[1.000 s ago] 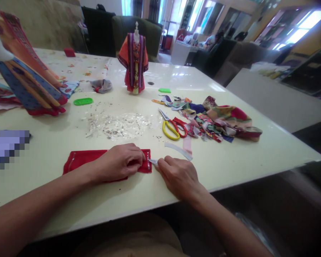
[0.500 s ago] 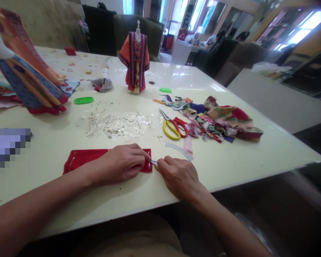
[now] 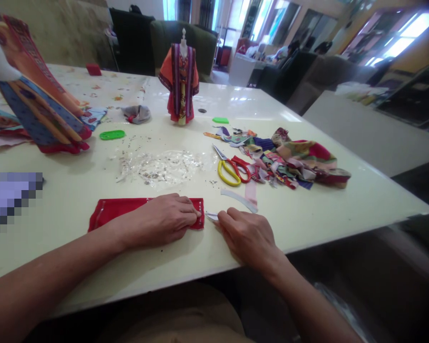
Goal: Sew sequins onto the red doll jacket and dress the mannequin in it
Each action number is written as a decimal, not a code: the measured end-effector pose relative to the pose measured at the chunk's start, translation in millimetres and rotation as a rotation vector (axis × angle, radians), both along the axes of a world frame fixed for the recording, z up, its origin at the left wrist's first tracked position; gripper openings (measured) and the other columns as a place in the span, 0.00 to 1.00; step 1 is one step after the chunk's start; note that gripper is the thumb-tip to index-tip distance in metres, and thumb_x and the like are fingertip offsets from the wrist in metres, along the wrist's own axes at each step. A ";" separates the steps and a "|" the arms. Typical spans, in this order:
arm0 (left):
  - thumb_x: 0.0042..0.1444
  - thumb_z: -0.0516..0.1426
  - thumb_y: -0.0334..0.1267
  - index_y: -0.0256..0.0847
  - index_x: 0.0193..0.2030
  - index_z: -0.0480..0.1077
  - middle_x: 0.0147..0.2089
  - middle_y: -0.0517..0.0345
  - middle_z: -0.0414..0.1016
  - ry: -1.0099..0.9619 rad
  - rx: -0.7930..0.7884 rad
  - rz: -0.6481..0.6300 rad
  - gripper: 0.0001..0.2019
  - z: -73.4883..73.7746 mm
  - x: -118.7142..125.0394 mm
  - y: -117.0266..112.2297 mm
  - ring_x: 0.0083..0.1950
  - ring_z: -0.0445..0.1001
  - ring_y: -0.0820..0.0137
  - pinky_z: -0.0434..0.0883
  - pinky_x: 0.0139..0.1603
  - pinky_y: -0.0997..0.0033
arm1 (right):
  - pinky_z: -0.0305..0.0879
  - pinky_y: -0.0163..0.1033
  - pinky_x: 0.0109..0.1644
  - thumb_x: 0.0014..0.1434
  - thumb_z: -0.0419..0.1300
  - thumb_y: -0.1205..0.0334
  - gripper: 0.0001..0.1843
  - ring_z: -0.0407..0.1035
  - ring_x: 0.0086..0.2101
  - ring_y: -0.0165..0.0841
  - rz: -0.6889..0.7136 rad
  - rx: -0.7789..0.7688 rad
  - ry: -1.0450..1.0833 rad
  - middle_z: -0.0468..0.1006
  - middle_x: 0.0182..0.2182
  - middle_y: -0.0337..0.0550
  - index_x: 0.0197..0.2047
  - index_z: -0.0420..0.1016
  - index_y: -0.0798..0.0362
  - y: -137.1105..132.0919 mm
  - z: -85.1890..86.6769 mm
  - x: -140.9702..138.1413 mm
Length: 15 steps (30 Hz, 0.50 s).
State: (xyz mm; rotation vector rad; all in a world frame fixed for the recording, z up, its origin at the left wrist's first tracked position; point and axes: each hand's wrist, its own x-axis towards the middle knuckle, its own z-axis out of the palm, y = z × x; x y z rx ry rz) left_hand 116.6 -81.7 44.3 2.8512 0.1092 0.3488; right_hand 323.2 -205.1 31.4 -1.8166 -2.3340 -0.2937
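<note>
On the table (image 3: 307,209), near side, left of centre: red cloth (image 3: 117,209), left hand (image 3: 171,216) pressing it, grip unclear. Right hand (image 3: 250,236): pinching tweezers (image 3: 211,216). Hazard: slipping tweezers could dislodge edge beads (image 3: 200,206).

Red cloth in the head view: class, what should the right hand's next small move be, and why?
Probably the right hand should ease the pointed tool leftward to the row of pale dots: its tip sits just off the red cloth's right edge, near that row, and the left hand rests on the cloth, likely steadying it.
</note>
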 end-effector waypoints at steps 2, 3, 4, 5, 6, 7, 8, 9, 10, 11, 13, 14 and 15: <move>0.59 0.53 0.30 0.43 0.37 0.73 0.40 0.55 0.79 0.040 -0.068 0.005 0.08 0.0 -0.7 0.2 0.45 0.75 0.66 0.70 0.50 0.66 | 0.40 0.39 0.28 0.67 0.51 0.61 0.13 0.60 0.23 0.28 0.016 -0.036 0.027 0.73 0.26 0.38 0.31 0.69 0.52 -3.1 2.2 -1.0; 0.59 0.53 0.30 0.43 0.37 0.73 0.40 0.55 0.79 0.039 -0.101 0.017 0.08 -0.1 -1.3 0.5 0.45 0.75 0.66 0.70 0.50 0.66 | 0.40 0.39 0.28 0.67 0.52 0.60 0.12 0.60 0.23 0.28 0.025 -0.064 0.036 0.72 0.26 0.38 0.31 0.69 0.52 -4.4 2.6 -1.9; 0.59 0.53 0.30 0.43 0.37 0.74 0.41 0.55 0.79 0.032 -0.133 0.030 0.09 -0.3 -1.9 0.9 0.45 0.75 0.66 0.70 0.49 0.67 | 0.40 0.39 0.28 0.66 0.53 0.60 0.12 0.61 0.23 0.28 0.030 -0.094 0.042 0.72 0.26 0.37 0.31 0.69 0.51 -5.5 2.7 -3.0; 0.59 0.53 0.30 0.43 0.37 0.74 0.41 0.55 0.79 0.022 -0.165 0.041 0.09 -0.2 -2.6 1.4 0.44 0.75 0.67 0.70 0.49 0.68 | 0.40 0.39 0.28 0.66 0.53 0.60 0.11 0.61 0.23 0.28 0.027 -0.118 0.043 0.73 0.26 0.37 0.32 0.69 0.51 -6.2 2.5 -4.0; 0.59 0.53 0.30 0.43 0.37 0.74 0.41 0.56 0.79 0.013 -0.197 0.048 0.09 0.1 -3.3 2.0 0.43 0.76 0.68 0.70 0.48 0.69 | 0.39 0.39 0.28 0.66 0.54 0.59 0.11 0.61 0.23 0.28 0.019 -0.135 0.041 0.73 0.26 0.37 0.32 0.69 0.51 -6.7 2.0 -4.9; 0.60 0.53 0.30 0.43 0.37 0.74 0.41 0.56 0.79 0.009 -0.225 0.051 0.09 0.7 -3.9 2.7 0.42 0.76 0.69 0.70 0.48 0.70 | 0.39 0.39 0.28 0.66 0.54 0.59 0.10 0.61 0.23 0.28 0.009 -0.147 0.038 0.73 0.26 0.37 0.32 0.69 0.51 -7.1 1.5 -5.7; 0.60 0.53 0.30 0.43 0.37 0.74 0.42 0.56 0.79 0.010 -0.249 0.055 0.09 1.5 -4.5 3.4 0.42 0.76 0.69 0.70 0.47 0.71 | 0.38 0.39 0.28 0.66 0.53 0.59 0.10 0.61 0.23 0.28 0.003 -0.155 0.035 0.73 0.27 0.37 0.33 0.69 0.51 -7.3 1.2 -6.3; 0.60 0.53 0.30 0.43 0.37 0.74 0.42 0.56 0.79 0.009 -0.266 0.061 0.09 2.6 -5.1 4.3 0.42 0.76 0.70 0.70 0.47 0.71 | 0.38 0.39 0.28 0.66 0.53 0.59 0.10 0.61 0.24 0.29 -0.001 -0.164 0.033 0.74 0.27 0.37 0.33 0.69 0.50 -7.5 0.9 -6.7; 0.60 0.52 0.30 0.42 0.36 0.74 0.42 0.56 0.79 0.006 -0.275 0.067 0.09 3.6 -5.5 5.2 0.41 0.76 0.70 0.70 0.46 0.72 | 0.38 0.39 0.28 0.66 0.53 0.59 0.10 0.62 0.24 0.29 -0.004 -0.173 0.028 0.74 0.28 0.37 0.34 0.69 0.50 -7.7 0.9 -7.0; 0.60 0.52 0.30 0.42 0.36 0.74 0.43 0.55 0.79 -0.002 -0.279 0.075 0.09 4.6 -5.9 6.3 0.42 0.76 0.70 0.70 0.46 0.72 | 0.38 0.39 0.28 0.66 0.53 0.58 0.09 0.62 0.24 0.29 -0.006 -0.180 0.025 0.74 0.28 0.37 0.34 0.69 0.50 -7.9 1.0 -7.3; 0.60 0.53 0.30 0.41 0.36 0.74 0.43 0.54 0.78 -0.024 -0.271 0.084 0.08 5.8 -6.2 8.2 0.43 0.75 0.69 0.70 0.46 0.72 | 0.38 0.39 0.28 0.66 0.53 0.58 0.09 0.62 0.24 0.29 -0.015 -0.190 0.021 0.74 0.28 0.37 0.34 0.69 0.50 -8.5 1.2 -8.0; 0.59 0.54 0.30 0.41 0.35 0.74 0.42 0.54 0.78 -0.030 -0.260 0.078 0.08 6.0 -6.2 9.1 0.43 0.74 0.69 0.69 0.46 0.71 | 0.38 0.39 0.28 0.66 0.53 0.58 0.09 0.62 0.24 0.29 -0.021 -0.190 0.022 0.74 0.28 0.37 0.34 0.70 0.50 -8.7 1.1 -8.3; 0.59 0.54 0.30 0.41 0.35 0.74 0.41 0.54 0.78 -0.031 -0.249 0.067 0.07 5.9 -6.0 9.7 0.44 0.74 0.68 0.69 0.47 0.70 | 0.38 0.40 0.28 0.66 0.53 0.58 0.10 0.62 0.24 0.28 -0.028 -0.189 0.025 0.74 0.28 0.37 0.34 0.70 0.50 -8.9 0.9 -8.6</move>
